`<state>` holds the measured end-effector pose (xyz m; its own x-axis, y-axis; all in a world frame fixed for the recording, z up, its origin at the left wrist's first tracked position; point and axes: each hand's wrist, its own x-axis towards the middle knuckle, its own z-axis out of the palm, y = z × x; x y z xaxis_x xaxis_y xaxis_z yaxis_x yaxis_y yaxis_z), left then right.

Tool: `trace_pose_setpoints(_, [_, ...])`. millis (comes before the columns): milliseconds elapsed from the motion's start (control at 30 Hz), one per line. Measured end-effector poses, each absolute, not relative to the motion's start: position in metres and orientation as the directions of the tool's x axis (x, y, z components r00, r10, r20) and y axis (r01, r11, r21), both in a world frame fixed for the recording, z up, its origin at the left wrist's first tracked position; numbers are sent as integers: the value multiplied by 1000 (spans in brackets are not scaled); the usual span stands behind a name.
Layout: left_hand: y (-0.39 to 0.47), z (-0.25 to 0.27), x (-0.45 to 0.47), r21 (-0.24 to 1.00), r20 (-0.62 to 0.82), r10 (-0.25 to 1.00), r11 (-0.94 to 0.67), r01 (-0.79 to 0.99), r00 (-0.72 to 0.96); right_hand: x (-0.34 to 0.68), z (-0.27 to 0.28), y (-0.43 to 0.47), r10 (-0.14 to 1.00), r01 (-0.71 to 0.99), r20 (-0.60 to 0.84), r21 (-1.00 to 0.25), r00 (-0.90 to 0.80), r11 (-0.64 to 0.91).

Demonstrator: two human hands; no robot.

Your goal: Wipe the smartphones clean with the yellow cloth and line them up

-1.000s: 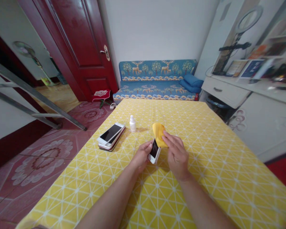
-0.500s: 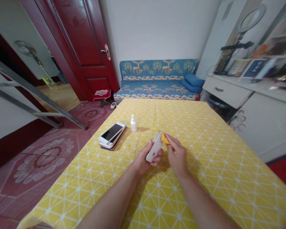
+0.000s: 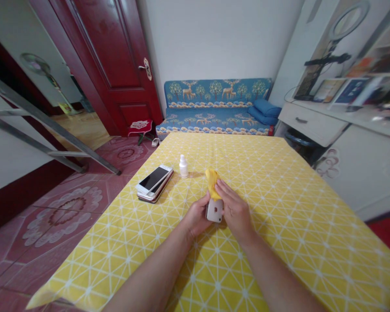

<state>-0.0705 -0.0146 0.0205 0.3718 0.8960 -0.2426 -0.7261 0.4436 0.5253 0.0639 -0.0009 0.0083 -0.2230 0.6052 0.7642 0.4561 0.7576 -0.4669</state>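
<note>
A pale smartphone (image 3: 214,212) is held above the table, its back with a dark logo facing up and its camera corner toward me. My left hand (image 3: 196,217) is closed around its left side. In my right hand (image 3: 235,210) is a yellow cloth (image 3: 212,184), pressed over the far part of the phone's back; the fingers lie across the cloth's right side. The cloth hides that end of the phone. A small white bottle (image 3: 183,167) stands upright beyond my left hand. Left of it lies a stack of phones (image 3: 154,182), a white one on top.
The table wears a yellow patterned cloth (image 3: 273,260). Behind it is a blue sofa (image 3: 211,115). A white cabinet (image 3: 364,160) stands on the right, a metal ladder (image 3: 61,134) on the left, near a red door (image 3: 113,60).
The phone has been turned so its camera end faces me. My right hand has moved the yellow cloth left, from the phone's edge onto its back.
</note>
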Motion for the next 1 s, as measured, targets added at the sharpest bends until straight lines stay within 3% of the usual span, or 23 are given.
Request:
trace_pose_setpoints(433, [-6, 27, -87, 434, -225, 936, 344, -833, 269, 55, 19, -13, 538, 330, 759, -435, -366, 838])
trace_pose_setpoints(733, [-3, 24, -91, 462, -237, 967, 195, -865, 91, 61, 14, -11, 661, 408, 736, -564, -145, 718])
trace_pose_setpoints(867, [-3, 26, -87, 426, -277, 960, 165, -890, 45, 59, 13, -12, 606, 447, 789, -509, -102, 736])
trace_pose_setpoints(1000, [0, 22, -88, 402, -262, 965, 140, -905, 33, 55, 16, -18, 520, 425, 832, -406, -195, 809])
